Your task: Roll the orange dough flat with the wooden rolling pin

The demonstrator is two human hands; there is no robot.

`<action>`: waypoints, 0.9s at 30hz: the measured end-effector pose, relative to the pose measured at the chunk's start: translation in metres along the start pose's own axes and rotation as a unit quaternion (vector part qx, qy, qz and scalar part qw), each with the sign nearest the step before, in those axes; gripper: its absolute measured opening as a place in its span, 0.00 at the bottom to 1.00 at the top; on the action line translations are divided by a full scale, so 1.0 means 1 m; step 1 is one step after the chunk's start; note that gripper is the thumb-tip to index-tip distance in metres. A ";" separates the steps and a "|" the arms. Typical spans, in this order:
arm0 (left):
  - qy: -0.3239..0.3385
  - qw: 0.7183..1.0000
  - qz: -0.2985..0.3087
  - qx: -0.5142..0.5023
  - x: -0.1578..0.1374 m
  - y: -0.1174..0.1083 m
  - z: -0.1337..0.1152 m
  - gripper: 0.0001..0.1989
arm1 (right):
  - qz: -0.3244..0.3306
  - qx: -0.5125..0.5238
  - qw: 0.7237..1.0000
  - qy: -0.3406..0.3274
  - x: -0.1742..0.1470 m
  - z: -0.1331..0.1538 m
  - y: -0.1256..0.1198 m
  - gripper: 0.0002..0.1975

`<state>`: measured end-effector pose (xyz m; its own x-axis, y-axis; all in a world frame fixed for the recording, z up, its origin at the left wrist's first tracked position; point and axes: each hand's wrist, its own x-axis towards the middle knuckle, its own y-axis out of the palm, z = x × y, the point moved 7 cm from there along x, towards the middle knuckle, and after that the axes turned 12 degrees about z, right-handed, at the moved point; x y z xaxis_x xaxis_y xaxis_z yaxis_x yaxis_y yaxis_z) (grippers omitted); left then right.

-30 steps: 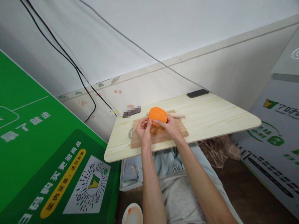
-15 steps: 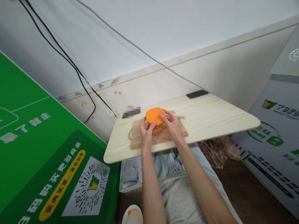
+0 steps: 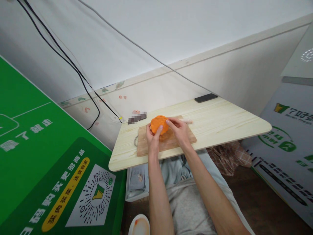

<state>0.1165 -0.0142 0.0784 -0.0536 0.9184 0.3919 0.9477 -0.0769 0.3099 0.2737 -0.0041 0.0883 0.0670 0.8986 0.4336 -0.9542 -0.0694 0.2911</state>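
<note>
Right of the cutting board (image 3: 168, 144), a broad bare stretch of bench (image 3: 230, 122) leaves room to pass—only the phone (image 3: 205, 98) stands there, at the far edge. Over the board, the orange disc (image 3: 156, 123), left hand (image 3: 153, 140) and right hand (image 3: 181, 131) block the way. A pale rod (image 3: 188, 121) juts past its far right; a metal handle (image 3: 136, 140) sticks out left.

A flat, black, rectangular phone (image 3: 206, 98) lies near the far edge of the pale wood-grain surface (image 3: 227, 120), by the white wall (image 3: 195, 29). Black cables (image 3: 79, 71) hang at the left, above a bright green printed panel (image 3: 22, 88). A crumpled brown checked cloth (image 3: 232, 159) shows beneath the surface, near a white panel with green lettering (image 3: 271, 107).
</note>
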 end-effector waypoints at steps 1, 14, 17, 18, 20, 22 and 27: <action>0.007 1.000 -0.009 0.003 0.000 -0.002 -0.001 0.33 | 0.002 -0.002 1.000 0.000 0.000 0.001 0.000 0.17; 0.017 0.999 -0.001 0.045 0.001 -0.003 -0.003 0.21 | 0.071 -0.054 0.995 -0.037 -0.001 0.007 0.013 0.13; 0.018 0.999 -0.015 0.043 0.000 -0.005 -0.004 0.20 | 0.087 -0.069 0.992 -0.052 -0.002 0.008 0.015 0.12; 0.018 0.999 -0.019 0.039 -0.001 -0.006 -0.004 0.20 | 0.093 -0.072 0.991 -0.056 -0.003 0.008 0.016 0.12; 0.015 0.999 -0.023 0.034 -0.002 -0.006 -0.003 0.19 | 0.104 -0.079 0.990 -0.061 -0.003 0.007 0.017 0.11; 0.011 0.999 -0.029 0.034 -0.002 -0.007 -0.003 0.20 | 0.112 -0.090 0.988 -0.061 -0.003 0.006 0.016 0.12; 0.007 0.999 -0.036 0.035 -0.003 -0.007 -0.003 0.21 | 0.118 -0.145 0.979 -0.083 -0.002 0.007 0.015 0.14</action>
<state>0.1086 -0.0173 0.0775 -0.1264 0.9150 0.3832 0.9609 0.0170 0.2765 0.2613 -0.0102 0.0974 -0.1425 0.7883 0.5986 -0.9898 -0.1191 -0.0787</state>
